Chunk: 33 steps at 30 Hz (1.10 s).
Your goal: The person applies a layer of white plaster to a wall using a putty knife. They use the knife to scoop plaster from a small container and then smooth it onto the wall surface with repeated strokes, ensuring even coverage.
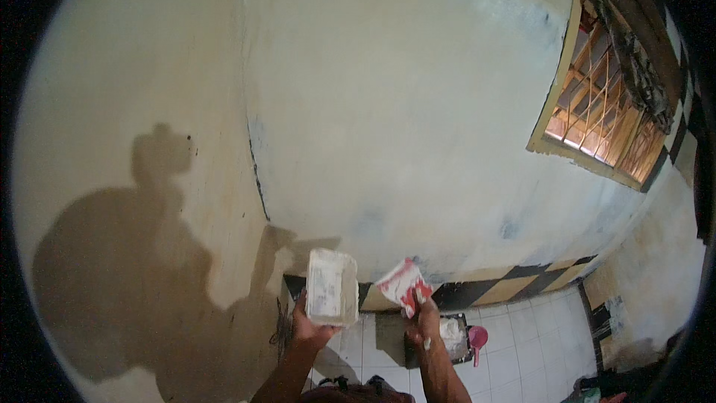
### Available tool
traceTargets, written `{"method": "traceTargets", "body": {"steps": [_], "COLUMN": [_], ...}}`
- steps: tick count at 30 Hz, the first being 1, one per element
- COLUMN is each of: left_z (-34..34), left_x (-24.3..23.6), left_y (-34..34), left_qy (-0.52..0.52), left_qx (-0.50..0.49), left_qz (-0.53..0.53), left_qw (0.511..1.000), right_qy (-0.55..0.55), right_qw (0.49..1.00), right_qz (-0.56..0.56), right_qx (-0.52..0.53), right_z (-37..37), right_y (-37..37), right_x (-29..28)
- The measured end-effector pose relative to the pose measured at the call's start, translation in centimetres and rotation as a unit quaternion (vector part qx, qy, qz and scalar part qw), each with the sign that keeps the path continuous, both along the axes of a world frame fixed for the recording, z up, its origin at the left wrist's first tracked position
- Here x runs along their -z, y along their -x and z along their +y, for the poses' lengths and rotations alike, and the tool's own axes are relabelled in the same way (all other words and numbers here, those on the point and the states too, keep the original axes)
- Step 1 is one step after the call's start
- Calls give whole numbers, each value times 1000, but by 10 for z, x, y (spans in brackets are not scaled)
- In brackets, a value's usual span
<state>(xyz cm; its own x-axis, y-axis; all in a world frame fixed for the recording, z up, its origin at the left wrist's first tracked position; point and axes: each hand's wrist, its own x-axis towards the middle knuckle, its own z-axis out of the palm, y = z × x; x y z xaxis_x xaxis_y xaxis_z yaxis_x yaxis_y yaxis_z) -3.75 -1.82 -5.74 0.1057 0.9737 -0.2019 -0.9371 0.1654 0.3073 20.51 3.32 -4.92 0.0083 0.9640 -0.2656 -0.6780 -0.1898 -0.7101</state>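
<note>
My left hand (312,330) grips a pale rectangular plastic tub (350,298) by its lower left edge. White paste smears the tub's inside, which faces me. Closed around a red putty spreader (405,283), my right hand (424,319) keeps it to the right of the tub, at about the same height. White paste coats most of the spreader's blade, and white smudges show on my right hand and wrist. Beyond both hands stands a pale wall (388,119) with bluish-grey patches; whether the spreader touches it I cannot tell.
Beside my right forearm, a dark tray (412,357) with white material rests on the white tiled floor (514,343), next to a pink dipper (478,337). Black and beige tiles (470,292) edge the wall's foot. A barred window (597,104) is at upper right. The left wall (134,67) carries my shadow.
</note>
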Motion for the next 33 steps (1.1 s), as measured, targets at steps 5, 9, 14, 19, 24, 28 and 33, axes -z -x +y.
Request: {"method": "traceTargets", "body": {"steps": [5, 9, 14, 19, 24, 28, 33], "left_z": [22, 22, 30, 33, 37, 39, 42], "left_x": [-29, -75, -74, -72, -67, -62, -51], "left_y": [19, 22, 29, 28, 25, 26, 31], "left_qy": [-118, -108, -139, -60, -44, -46, -75], "left_qx": [33, 2, 15, -11, -45, -57, -28], "left_qz": [-27, 8, -28, 25, 131, 173, 185], "left_qw": [992, 994, 990, 998, 989, 982, 980], "right_qy": [-113, -191, -182, -193, -212, -197, -244], "right_qw": [988, 956, 921, 875, 799, 800, 777], "right_qz": [-108, -222, -338, -437, -559, -563, -578], "right_qx": [-13, -22, -68, -78, -63, -59, -50], "right_z": [17, 7, -1, 1, 8, 4, 9], "right_y": [36, 62, 81, 76, 71, 73, 72], "right_x": [-65, -116, -123, -122, -108, -112, -103]}}
